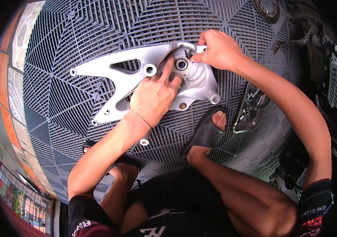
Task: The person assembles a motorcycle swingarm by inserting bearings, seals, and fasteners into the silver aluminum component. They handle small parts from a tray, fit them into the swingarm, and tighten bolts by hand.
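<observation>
A: What could go wrong here?

B: The silver cast-metal bracket (pixel 137 73) lies flat on the grey grid floor tiles (pixel 57 102). The left hand (pixel 152 96) presses on it, index finger stretched to the round bearing bore (pixel 181 64). The right hand (pixel 218 49) has its fingers pinched shut on a small dark bolt (pixel 188 54) at the bracket's top edge. If that pinch slips, I judge the bolt could drop into the tile slots.

A: Any containers?

B: 0 that I can see. A second metal part (pixel 251 112) lies near the sandalled foot (pixel 212 130).
</observation>
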`<state>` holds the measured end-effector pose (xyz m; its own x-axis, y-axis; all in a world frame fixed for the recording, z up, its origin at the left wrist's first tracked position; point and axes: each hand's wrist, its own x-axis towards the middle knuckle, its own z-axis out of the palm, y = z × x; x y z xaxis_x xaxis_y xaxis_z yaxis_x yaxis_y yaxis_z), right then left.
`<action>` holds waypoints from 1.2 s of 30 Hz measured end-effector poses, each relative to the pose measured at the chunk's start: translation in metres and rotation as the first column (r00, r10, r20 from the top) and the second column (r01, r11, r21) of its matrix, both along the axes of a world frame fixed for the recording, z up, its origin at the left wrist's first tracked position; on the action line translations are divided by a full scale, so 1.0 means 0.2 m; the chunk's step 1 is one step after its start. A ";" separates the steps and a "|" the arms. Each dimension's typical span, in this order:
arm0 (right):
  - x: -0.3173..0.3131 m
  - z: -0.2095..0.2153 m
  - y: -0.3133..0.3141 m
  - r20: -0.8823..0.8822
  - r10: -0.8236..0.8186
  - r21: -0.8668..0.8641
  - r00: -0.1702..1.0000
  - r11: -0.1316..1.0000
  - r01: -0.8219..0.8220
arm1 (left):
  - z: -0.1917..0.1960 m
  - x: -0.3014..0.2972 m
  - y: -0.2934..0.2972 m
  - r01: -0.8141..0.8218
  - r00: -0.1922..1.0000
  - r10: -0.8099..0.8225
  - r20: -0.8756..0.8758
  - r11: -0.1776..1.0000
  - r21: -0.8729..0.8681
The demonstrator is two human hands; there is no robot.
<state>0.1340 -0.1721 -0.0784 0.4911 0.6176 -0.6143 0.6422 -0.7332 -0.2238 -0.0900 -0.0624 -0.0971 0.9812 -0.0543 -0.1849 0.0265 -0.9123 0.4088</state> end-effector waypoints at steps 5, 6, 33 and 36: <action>0.01 0.01 0.04 -0.041 0.001 -0.108 0.999 0.994 -0.005 | -0.01 -0.01 0.01 -0.012 1.000 0.013 0.009 0.998 -0.056; 0.01 0.01 0.03 -0.036 0.004 -0.097 0.999 0.995 -0.008 | 0.00 -0.01 0.02 -0.010 1.000 0.010 0.000 0.997 -0.073; -0.03 -0.04 -0.07 0.094 0.397 0.617 0.913 0.696 -0.367 | -0.03 0.11 -0.15 -0.373 0.917 0.395 0.063 0.902 -0.219; -0.02 -0.04 -0.08 0.122 0.433 0.624 0.893 0.666 -0.408 | -0.02 0.12 -0.14 -0.462 0.878 0.479 -0.005 0.843 -0.277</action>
